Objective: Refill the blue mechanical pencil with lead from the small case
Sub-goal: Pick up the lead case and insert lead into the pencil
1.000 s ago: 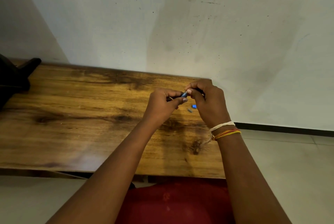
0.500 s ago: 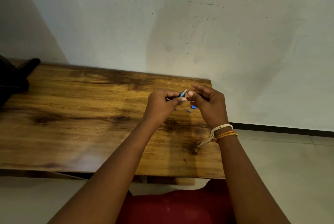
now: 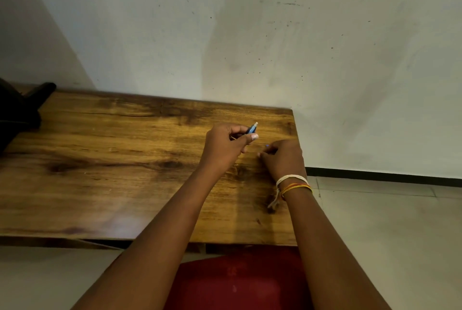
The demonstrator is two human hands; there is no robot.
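While the blue mechanical pencil [image 3: 252, 128] is gripped by left hand [image 3: 226, 146] fingers, right hand [image 3: 283, 159] fingers are curled on the surface [image 3: 125, 159], contents hidden; lead not yet loaded.

Wooden table [image 3: 105, 184], black object [image 3: 17, 109]

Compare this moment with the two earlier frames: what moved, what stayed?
The right hand let go of the blue mechanical pencil and dropped to the table, over the small parts lying there. The left hand still grips the pencil, raised as before.
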